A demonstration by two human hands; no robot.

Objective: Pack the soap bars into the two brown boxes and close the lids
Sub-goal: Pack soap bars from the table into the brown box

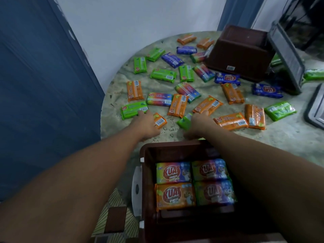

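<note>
Many wrapped soap bars in orange, green, blue and rainbow wrappers lie scattered over the round table (289,137). The near brown box (145,172) stands open at the table's front edge with several bars laid flat inside. The far brown box (242,51) lies tipped on its side at the back right. My left hand (146,124) is beyond the near box and grips an orange soap bar (159,121); its fingertips reach a green bar (134,109). My right hand (198,124) grips a green soap bar (184,122) beside it.
A grey lid (287,58) leans against the tipped box. Another grey lid (315,109) lies at the right edge. A white latch (136,188) sticks out on the near box's left side. A blue door (43,85) stands left of the table.
</note>
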